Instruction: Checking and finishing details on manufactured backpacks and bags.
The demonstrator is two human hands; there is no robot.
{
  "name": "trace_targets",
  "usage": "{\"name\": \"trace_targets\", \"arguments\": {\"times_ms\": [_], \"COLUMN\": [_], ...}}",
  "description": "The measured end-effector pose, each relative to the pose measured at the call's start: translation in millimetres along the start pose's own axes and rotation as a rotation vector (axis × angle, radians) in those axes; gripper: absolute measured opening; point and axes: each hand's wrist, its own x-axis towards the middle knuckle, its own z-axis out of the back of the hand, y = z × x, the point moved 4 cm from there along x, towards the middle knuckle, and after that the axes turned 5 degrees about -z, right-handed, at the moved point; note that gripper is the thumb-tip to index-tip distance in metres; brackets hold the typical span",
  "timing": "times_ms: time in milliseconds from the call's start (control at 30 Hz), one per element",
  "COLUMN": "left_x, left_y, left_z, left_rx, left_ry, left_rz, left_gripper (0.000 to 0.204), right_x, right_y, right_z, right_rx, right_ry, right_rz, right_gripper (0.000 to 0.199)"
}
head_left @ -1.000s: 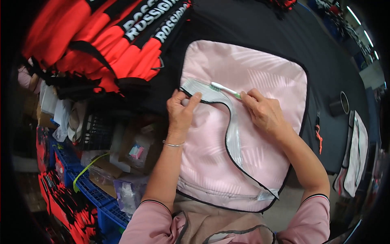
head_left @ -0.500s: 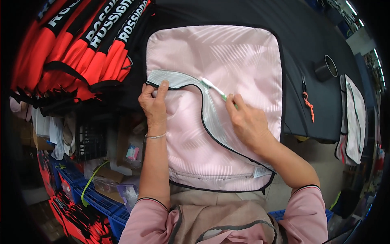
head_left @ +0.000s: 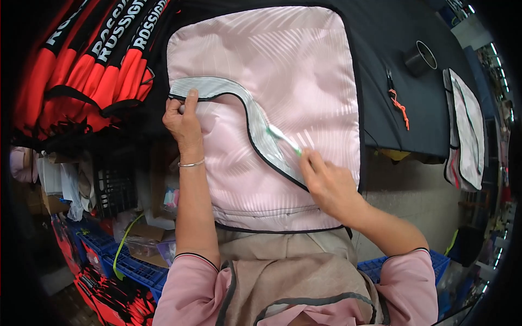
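A pink patterned fabric piece (head_left: 277,60) with black edging, like a bag panel, lies across the black-covered table edge toward my lap. Its upper layer is folded back along a curve, showing a pale grey lining strip (head_left: 217,86) with black trim. At the strip's left end, my left hand (head_left: 184,122) pinches the trimmed edge between thumb and fingers. My right hand (head_left: 331,185) grips a white and green toothbrush (head_left: 286,140) by its handle. The brush head touches the cloth beside the strip's right edge.
Red and black sewn pieces (head_left: 81,81) are stacked at the left. A dark cup (head_left: 421,58) and small thread snips with an orange cord (head_left: 399,108) sit on the right of the table. Another pink panel (head_left: 465,133) hangs far right. Blue crates (head_left: 141,269) stand below left.
The toothbrush and my right hand have moved down along the strip. My left hand keeps its pinch. The whole scene has shifted left and up with my head.
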Motion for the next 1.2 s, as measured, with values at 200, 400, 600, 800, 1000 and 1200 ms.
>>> {"name": "trace_targets", "arguments": {"times_ms": [200,400,600,800,1000,1200], "left_x": [-11,-111,-134,-136,-152,-160], "left_y": [-45,-111,-91,-84,-116,-111], "left_z": [2,-39,-38,-32,-37,-39], "left_rx": [0.461,0.513,0.584,0.577,0.547,0.568], "left_ry": [-0.092,0.553,0.786,0.805,0.939,1.143], "left_rz": [-0.343,-0.491,-0.380,-0.358,-0.499,-0.330], "left_gripper": [0.027,0.064,0.068,0.067,0.086,0.098], "right_x": [-67,-62,-50,-91,-74,-82], "right_y": [7,-5,-14,-40,-48,-63], "right_z": [11,10,5,26,29,40], "right_rx": [-0.035,-0.031,-0.048,-0.161,-0.085,-0.161], "right_ry": [0.159,0.110,0.040,0.218,0.114,0.122], "right_rz": [0.030,-0.024,0.055,0.199,0.198,0.268], "right_gripper": [0.034,0.034,0.040,0.031,0.009,0.009]}}
